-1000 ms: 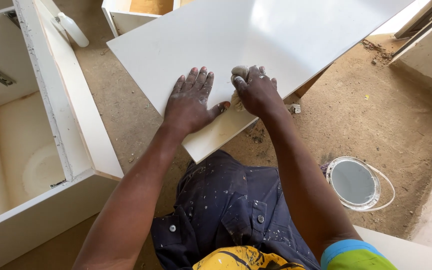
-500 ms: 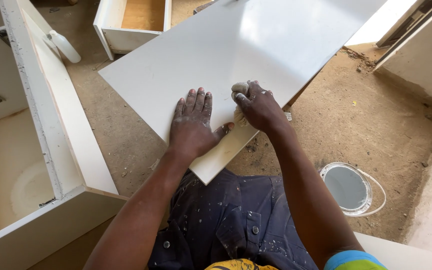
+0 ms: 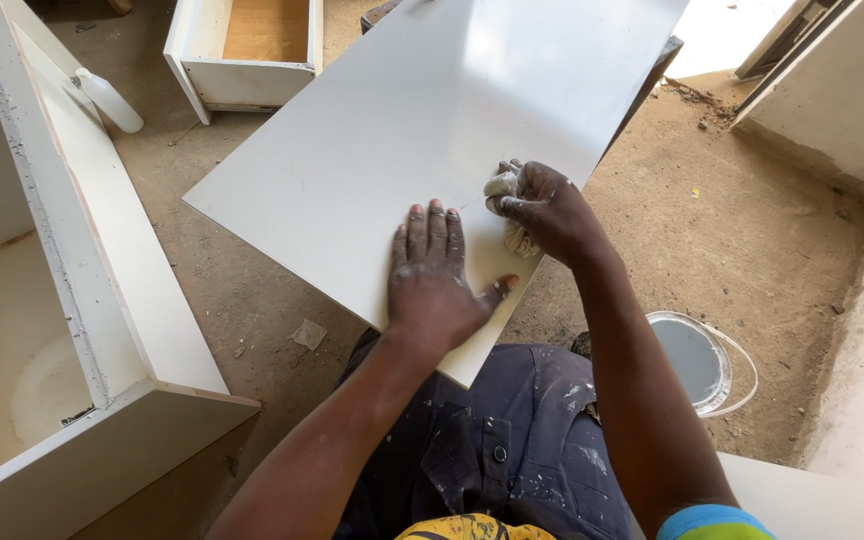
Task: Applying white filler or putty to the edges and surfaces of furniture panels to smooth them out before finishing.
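Note:
A large white panel (image 3: 422, 130) lies tilted across my lap and the dirt floor. My left hand (image 3: 435, 275) presses flat on its near corner, fingers spread, holding nothing. My right hand (image 3: 544, 208) is closed around a crumpled pale rag (image 3: 508, 200) and rests on the panel's right part, just beyond the left hand. Both hands are dusted with white. My knees in dark paint-spotted trousers (image 3: 492, 440) sit under the panel's near edge.
A white cabinet carcass (image 3: 92, 300) lies open at the left. A white drawer box (image 3: 247, 45) with a wooden bottom stands at the back. A round tin of grey paint (image 3: 692, 360) sits on the floor to the right. White boards lean at the right.
My right hand with the rag has slid away from me along the panel. The left hand stays pressed flat. The view has shifted so the panel sits lower and larger.

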